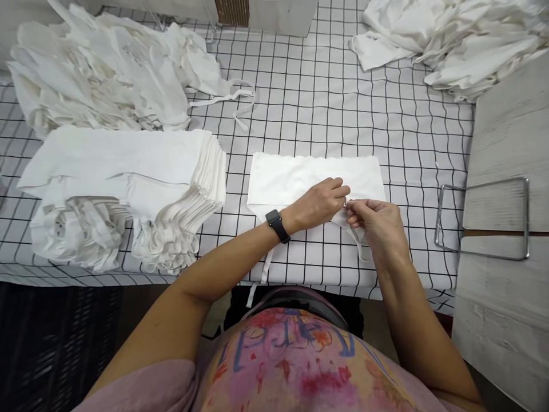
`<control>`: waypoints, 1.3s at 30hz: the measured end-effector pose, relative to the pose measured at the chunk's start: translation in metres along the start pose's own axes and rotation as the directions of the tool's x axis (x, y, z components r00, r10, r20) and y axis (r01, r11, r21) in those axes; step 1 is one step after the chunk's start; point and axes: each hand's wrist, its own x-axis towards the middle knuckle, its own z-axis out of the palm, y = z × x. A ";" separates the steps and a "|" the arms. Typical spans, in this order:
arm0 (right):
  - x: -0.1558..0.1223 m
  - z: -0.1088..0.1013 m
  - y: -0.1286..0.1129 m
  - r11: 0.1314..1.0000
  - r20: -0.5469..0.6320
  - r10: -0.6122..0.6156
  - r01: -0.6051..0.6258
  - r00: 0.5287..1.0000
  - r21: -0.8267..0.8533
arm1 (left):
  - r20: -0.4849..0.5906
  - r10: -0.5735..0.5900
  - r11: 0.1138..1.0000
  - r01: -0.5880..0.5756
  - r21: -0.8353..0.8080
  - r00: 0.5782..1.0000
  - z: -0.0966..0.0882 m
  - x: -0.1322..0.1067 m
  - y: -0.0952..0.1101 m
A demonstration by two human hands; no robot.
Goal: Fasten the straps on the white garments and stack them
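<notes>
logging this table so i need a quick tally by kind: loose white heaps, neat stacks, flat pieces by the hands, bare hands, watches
Loose heaps, left and right: 2
Neat stack: 1
Flat piece by the hands: 1
Left hand and right hand: 2
Watch: 1
Total: 7

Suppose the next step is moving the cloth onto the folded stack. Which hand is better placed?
Probably the left hand: it is over the cloth, nearer the folded stack on its own side. The right hand is farther off, by the cloth's right part.
</notes>
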 end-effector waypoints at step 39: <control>-0.001 0.001 0.001 0.997 0.017 0.039 -0.040 0.999 0.061 | -0.014 -0.010 0.998 0.009 -0.069 1.000 -0.002 -0.001 -0.002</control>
